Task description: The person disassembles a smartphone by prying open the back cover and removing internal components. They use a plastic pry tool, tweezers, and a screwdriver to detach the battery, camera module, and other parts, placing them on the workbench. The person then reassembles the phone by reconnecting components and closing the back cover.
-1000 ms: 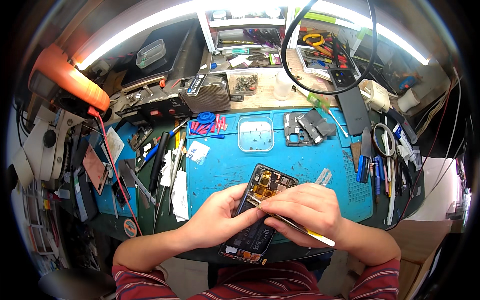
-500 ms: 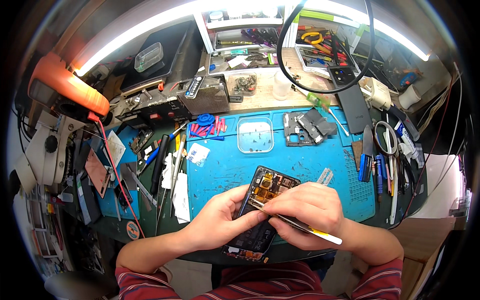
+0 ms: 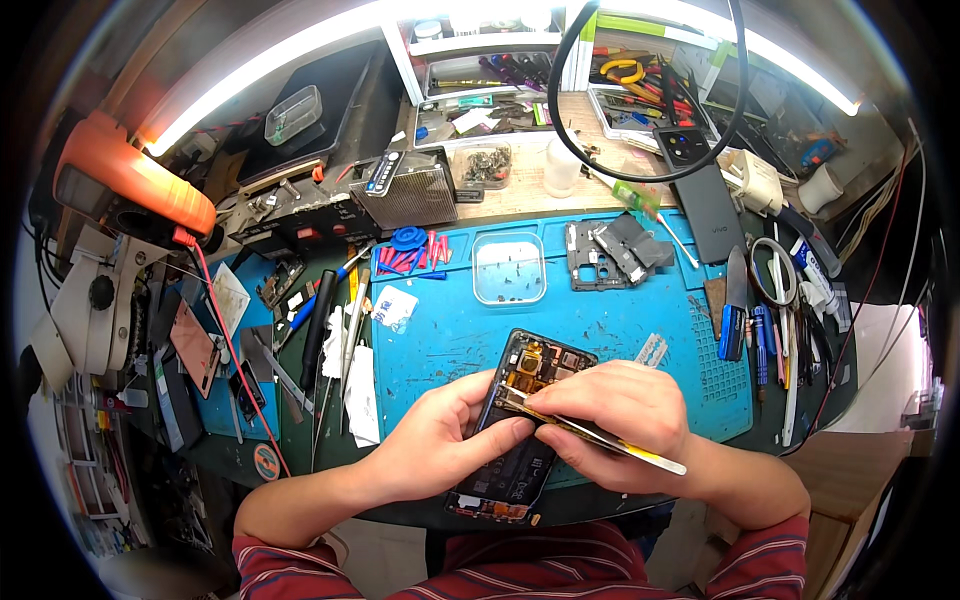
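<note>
An opened smartphone (image 3: 505, 470) with exposed board and black battery is tilted over the near edge of the blue mat (image 3: 440, 340). My left hand (image 3: 440, 440) is closed on the phone's left side, thumb across its face. My right hand (image 3: 625, 415) grips a slim metal tool with a yellow patch (image 3: 646, 456), apparently tweezers, whose tip rests among the components in the phone's upper half. A clear razor-like strip (image 3: 652, 350) lies just beyond my right hand. Beyond the phone sit a small clear box of tiny parts (image 3: 508, 268) and removed dark phone plates (image 3: 610, 255).
An orange handled device (image 3: 150, 185) with red lead stands at left. Loose tools (image 3: 320, 330) crowd both sides, including a box cutter (image 3: 732, 330). At the back are a metal box (image 3: 400, 195), a white cup (image 3: 562, 170), a dark phone (image 3: 705, 215), drawers of tools and a hanging black cable loop.
My right hand and the tool have shifted slightly rightward, the tool's far end most visibly. Both hands keep their grips on the phone and tool.
</note>
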The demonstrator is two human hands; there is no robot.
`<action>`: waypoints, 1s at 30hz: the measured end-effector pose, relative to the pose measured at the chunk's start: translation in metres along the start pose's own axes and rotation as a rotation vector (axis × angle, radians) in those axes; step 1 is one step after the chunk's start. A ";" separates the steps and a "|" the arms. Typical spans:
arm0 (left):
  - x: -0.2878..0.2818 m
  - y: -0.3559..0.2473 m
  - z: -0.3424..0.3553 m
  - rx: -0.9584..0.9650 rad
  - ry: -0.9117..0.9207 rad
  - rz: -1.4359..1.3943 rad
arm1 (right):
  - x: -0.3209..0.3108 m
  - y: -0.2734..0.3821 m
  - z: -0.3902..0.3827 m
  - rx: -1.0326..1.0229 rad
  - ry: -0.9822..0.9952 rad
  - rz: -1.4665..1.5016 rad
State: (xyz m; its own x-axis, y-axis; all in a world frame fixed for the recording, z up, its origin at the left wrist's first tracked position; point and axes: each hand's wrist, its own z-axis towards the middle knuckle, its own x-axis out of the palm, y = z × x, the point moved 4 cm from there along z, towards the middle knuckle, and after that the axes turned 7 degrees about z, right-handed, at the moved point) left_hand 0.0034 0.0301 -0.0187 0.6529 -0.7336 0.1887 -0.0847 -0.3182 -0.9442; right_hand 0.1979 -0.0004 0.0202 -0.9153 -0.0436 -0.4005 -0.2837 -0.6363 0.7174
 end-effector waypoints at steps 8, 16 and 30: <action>0.000 0.001 0.000 0.002 -0.009 -0.005 | 0.002 0.000 -0.001 -0.002 0.012 -0.031; -0.008 0.001 -0.004 0.020 -0.213 -0.240 | -0.031 0.006 0.000 -0.017 -0.249 -0.065; 0.009 -0.004 -0.004 0.166 -0.117 -0.277 | -0.009 0.006 -0.001 0.026 -0.164 0.132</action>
State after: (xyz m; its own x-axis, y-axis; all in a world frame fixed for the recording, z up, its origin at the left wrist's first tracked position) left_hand 0.0067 0.0229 -0.0126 0.7167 -0.5563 0.4206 0.2249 -0.3865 -0.8945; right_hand 0.2044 -0.0044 0.0273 -0.9787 0.0021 -0.2051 -0.1633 -0.6130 0.7730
